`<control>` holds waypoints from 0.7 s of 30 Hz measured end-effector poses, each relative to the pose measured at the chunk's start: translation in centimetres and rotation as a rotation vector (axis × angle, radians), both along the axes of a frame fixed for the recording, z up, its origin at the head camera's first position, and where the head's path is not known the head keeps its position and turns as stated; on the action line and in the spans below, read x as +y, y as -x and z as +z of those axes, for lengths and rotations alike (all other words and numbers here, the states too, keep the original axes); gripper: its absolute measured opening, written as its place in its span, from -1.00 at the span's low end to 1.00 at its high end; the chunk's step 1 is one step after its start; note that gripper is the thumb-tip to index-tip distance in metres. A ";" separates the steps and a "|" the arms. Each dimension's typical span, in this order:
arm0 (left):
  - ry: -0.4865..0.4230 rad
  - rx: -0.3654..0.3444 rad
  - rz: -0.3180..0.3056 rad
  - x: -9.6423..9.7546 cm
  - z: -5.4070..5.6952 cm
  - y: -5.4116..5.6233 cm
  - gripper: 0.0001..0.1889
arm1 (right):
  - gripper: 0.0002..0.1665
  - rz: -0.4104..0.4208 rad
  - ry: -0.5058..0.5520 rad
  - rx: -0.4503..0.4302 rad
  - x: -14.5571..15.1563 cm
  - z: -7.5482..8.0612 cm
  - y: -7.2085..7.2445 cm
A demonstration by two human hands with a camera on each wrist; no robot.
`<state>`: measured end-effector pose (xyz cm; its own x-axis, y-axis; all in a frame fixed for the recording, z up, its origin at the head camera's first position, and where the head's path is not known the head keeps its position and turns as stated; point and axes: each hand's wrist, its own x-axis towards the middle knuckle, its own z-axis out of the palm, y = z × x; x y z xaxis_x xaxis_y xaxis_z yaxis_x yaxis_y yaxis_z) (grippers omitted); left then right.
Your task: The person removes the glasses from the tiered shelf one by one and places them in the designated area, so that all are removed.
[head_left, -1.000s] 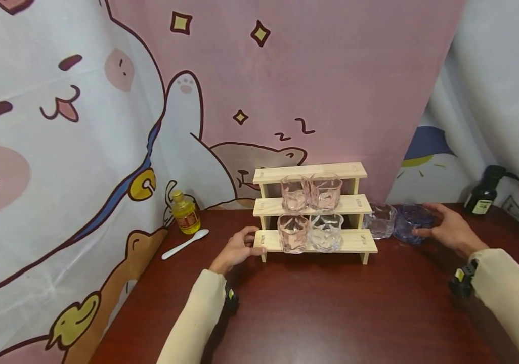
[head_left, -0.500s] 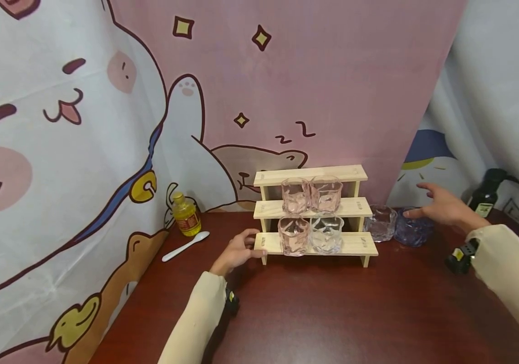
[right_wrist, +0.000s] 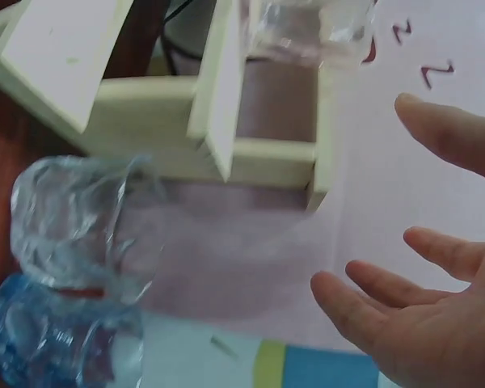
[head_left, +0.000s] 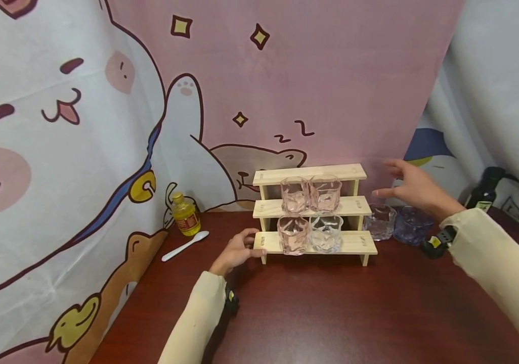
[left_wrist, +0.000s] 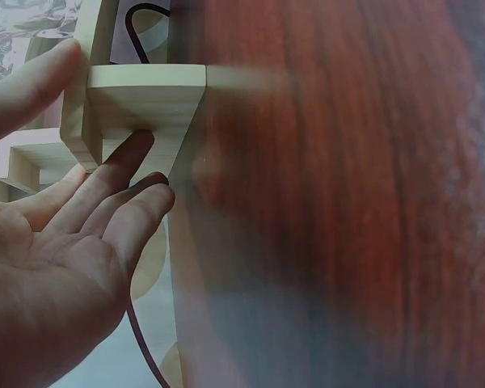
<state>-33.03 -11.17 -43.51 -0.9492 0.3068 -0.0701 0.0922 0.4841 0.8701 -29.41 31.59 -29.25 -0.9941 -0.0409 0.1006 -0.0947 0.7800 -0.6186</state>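
A three-step wooden display rack (head_left: 316, 174) stands on the table. Two pink glasses, one of them the right-hand pink glass (head_left: 326, 194), sit on its middle step; a pink glass (head_left: 293, 234) and a clear glass (head_left: 326, 233) share the lowest one. My left hand (head_left: 236, 251) holds the lowest step's left end, thumb on one face and fingers against the other, as the left wrist view shows. My right hand (head_left: 416, 189) hovers with fingers spread, holding nothing, above another clear glass (head_left: 380, 222) and a blue glass (head_left: 412, 226) standing right of the rack.
A yellow bottle (head_left: 185, 214) and a white spoon (head_left: 185, 246) are at the table's left side. At the back right stands a dark bottle (head_left: 485, 187). A printed cloth (head_left: 332, 91) hangs behind the table (head_left: 323, 313).
My right hand has let go of the blue glass, risen, and moved left toward the rack. The blue glass stays beside the clear one. My left hand has kept its place.
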 end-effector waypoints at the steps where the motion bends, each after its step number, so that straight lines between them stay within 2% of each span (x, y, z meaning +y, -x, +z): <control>1: 0.001 0.003 -0.001 0.0 0.0 0.0 -0.20 | 0.26 0.012 0.005 0.008 -0.4 0.2 -0.1; 7: -0.003 0.002 -0.007 -0.2 0.0 -0.1 -0.20 | 0.21 0.076 0.049 0.053 -2.1 0.4 -0.2; 12: -0.012 -0.006 -0.007 -0.1 0.2 -0.2 -0.20 | 0.09 0.129 0.137 0.127 -3.1 0.2 0.1; 16: -0.020 -0.006 -0.005 0.1 0.3 -0.1 -0.20 | 0.03 0.156 0.194 0.174 -3.9 0.4 0.0; 21: -0.028 -0.004 0.000 -0.1 0.0 0.1 -0.21 | -0.02 0.174 0.217 0.201 -5.1 0.6 0.1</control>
